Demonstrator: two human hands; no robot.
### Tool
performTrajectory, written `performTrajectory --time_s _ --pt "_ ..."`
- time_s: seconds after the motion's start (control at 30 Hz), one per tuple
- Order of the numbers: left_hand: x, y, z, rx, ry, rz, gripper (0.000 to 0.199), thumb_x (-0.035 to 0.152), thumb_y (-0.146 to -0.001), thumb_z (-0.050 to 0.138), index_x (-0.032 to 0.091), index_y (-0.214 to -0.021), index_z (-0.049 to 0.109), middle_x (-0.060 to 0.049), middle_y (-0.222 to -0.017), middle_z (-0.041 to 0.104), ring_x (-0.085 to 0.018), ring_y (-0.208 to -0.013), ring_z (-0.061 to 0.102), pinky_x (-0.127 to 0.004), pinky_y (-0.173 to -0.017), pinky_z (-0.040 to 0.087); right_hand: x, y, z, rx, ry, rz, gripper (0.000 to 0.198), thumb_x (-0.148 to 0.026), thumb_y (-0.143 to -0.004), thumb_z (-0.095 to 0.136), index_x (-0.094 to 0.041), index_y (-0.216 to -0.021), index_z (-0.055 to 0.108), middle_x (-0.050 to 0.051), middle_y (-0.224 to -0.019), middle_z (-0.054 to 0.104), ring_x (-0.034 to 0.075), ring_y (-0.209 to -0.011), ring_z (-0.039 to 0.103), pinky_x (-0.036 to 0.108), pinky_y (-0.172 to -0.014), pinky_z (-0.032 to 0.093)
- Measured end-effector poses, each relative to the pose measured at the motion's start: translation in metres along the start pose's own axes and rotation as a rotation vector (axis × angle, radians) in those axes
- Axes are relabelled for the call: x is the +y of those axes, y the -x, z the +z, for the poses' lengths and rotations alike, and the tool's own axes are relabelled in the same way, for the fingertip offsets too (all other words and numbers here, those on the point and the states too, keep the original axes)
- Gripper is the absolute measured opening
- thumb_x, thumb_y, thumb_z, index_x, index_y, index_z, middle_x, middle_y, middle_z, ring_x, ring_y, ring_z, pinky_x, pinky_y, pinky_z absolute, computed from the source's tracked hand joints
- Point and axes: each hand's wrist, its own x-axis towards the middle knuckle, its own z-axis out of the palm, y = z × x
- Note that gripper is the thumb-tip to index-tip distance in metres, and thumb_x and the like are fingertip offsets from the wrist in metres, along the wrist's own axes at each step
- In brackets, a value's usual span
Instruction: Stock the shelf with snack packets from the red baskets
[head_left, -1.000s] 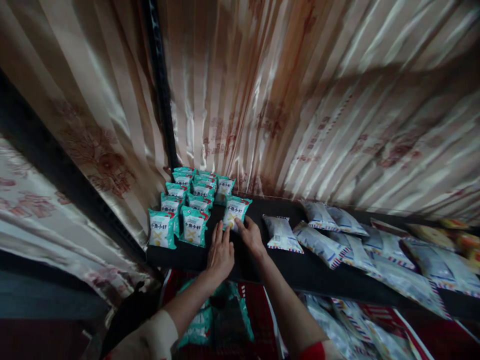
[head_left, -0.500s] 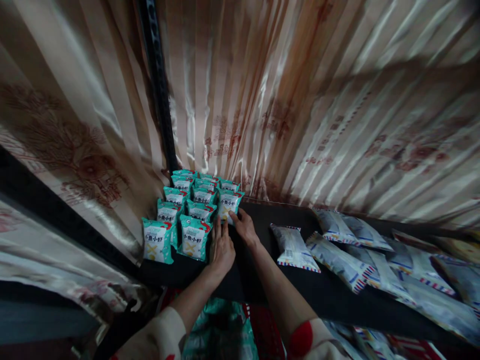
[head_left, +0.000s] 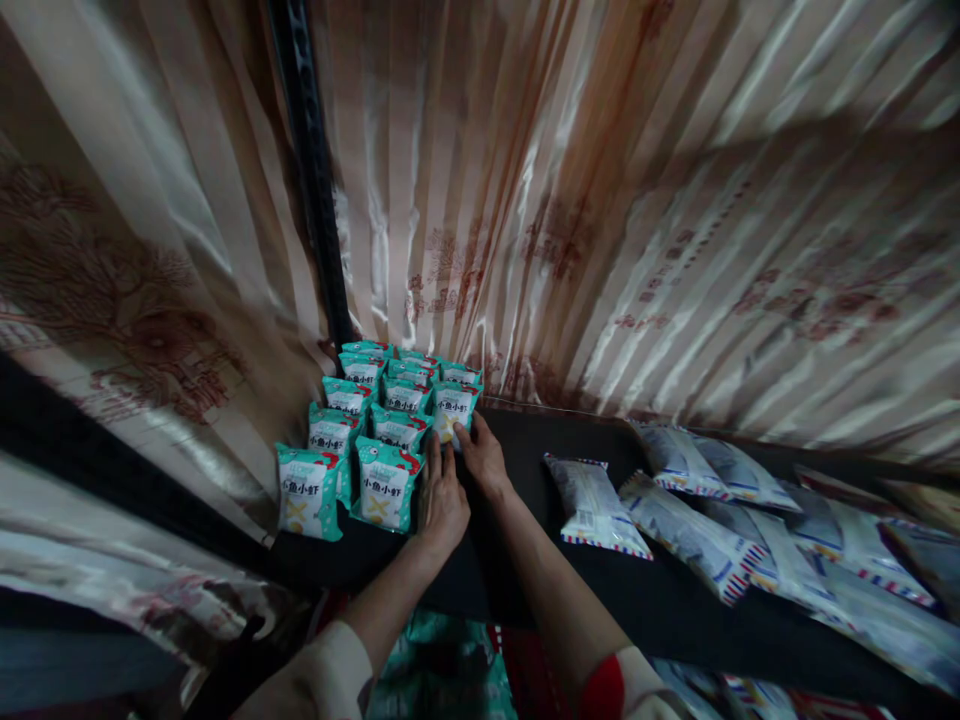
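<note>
Dim light is glinting on printed curtains [head_left: 450,150] that are hanging behind a black shelf [head_left: 600,600] and a dark post [head_left: 306,150].

From my remote seat, I see through the head camera a cream left sleeve [head_left: 339,662] and a cream right sleeve [head_left: 646,688] marked by a rounded red patch [head_left: 604,686], both ending above bare forearms [head_left: 555,590] and ungloved hands [head_left: 444,508].

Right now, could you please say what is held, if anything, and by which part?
The right hand touches the lower front of a teal packet; the left hand is at its bottom edge. Whether either grips it cannot be told.
</note>
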Motion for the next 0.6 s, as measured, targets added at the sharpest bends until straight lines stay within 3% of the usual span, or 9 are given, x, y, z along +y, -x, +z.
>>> performTrajectory --time_s 0.3,0.6 --pt "-0.0036 0.0024 0.0061 0.006 -0.038 0.01 0.057 0.001 -0.079 0.037 0.005 -0.135 0.04 -0.019 -0.151 0.026 -0.029 -0.141 0.016 -0.046 -0.113 0.03 -0.0015 0.0022 0.0048 0.019 0.177 0.002 0.048 -0.04 -0.085 0.046 -0.016 -0.126 0.054 0.013 -0.109 0.063 0.025 -0.102 0.057 0.037 -0.09 0.043" --pt "-0.0005 0.0024 0.0046 -0.007 -0.056 -0.003 0.056 -0.001 -0.079 0.036 0.004 -0.135 0.04 -0.02 -0.149 0.028 -0.03 -0.14 0.019 -0.045 -0.113 0.03 0.0058 0.009 0.0071 0.087 0.076 0.014 0.058 -0.048 -0.083 0.047 -0.011 -0.127 0.052 0.017 -0.114 0.063 0.028 -0.107 0.057 0.042 -0.094 0.042"
